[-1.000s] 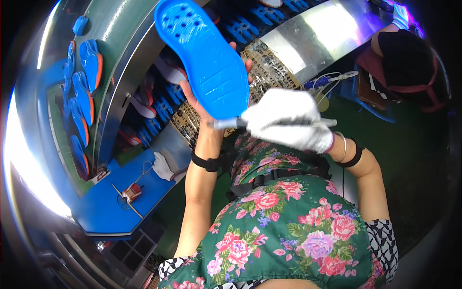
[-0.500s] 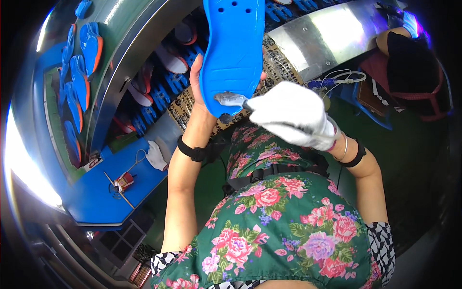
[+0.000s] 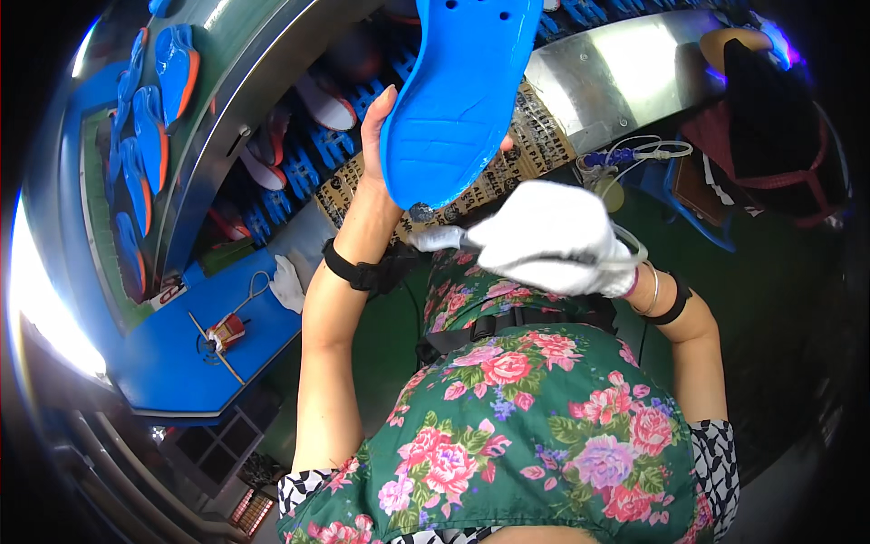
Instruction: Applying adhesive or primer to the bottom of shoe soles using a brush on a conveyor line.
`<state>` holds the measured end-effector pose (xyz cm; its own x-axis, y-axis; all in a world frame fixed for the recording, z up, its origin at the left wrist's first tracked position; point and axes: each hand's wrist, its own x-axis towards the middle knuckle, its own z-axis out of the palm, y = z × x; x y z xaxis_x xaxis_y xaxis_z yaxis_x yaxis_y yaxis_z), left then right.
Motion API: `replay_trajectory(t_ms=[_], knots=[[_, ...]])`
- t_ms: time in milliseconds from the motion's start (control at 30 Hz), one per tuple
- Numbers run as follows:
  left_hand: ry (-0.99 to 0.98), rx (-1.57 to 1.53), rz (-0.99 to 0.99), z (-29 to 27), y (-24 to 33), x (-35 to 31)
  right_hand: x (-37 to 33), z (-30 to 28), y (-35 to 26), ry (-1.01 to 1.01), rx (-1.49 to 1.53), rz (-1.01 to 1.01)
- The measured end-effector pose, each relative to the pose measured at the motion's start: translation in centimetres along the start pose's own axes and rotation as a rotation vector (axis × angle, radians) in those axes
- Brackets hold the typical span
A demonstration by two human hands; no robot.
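My bare left hand [image 3: 373,145] grips a blue shoe sole [image 3: 453,118] from beneath, its thumb along the left edge and fingertips showing at the right. The sole's upper face is turned up, with grooves across it and small holes near the far part. Its far end runs out of view. My right hand [image 3: 553,238], in a white glove, closes round a small brush [image 3: 438,238] with wet, whitish bristles. The brush is just below the sole's near end, apart from it as far as I can see.
Blue and orange soles [image 3: 150,131] lie along a green surface at left. Behind the sole, racks hold shoe parts [image 3: 326,102]. A metal machine edge [image 3: 607,68] curves at upper right. A blue table [image 3: 181,363] carries a glove [image 3: 287,286] and a reel-like item [image 3: 225,334].
The brush has left the sole's near end and moved down toward me. My left hand has shifted the sole slightly right and tilted it.
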<state>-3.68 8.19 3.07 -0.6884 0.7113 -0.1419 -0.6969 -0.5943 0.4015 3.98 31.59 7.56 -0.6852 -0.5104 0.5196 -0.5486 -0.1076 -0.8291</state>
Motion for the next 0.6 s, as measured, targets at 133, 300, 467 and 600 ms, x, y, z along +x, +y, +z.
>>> replay_trajectory(t_ms=[133, 300, 467, 600], knots=[[0.050, -0.160, 0.079, -0.3, -0.6, -0.2, 0.3, 0.3, 0.6, 0.093, 0.033, 0.182], [0.205, -0.232, 0.132, 0.7, -3.1, -1.4, 0.3, -1.1, 1.6, 0.257, 0.089, 0.235], [0.047, -0.207, 0.111, 0.3, -6.3, -1.8, 4.8, -6.1, 3.0, 0.345, -0.479, -0.038], [0.117, -0.182, 0.125, 0.7, -6.0, -2.2, 5.3, -5.2, 2.3, 0.211, -0.687, -0.226]])
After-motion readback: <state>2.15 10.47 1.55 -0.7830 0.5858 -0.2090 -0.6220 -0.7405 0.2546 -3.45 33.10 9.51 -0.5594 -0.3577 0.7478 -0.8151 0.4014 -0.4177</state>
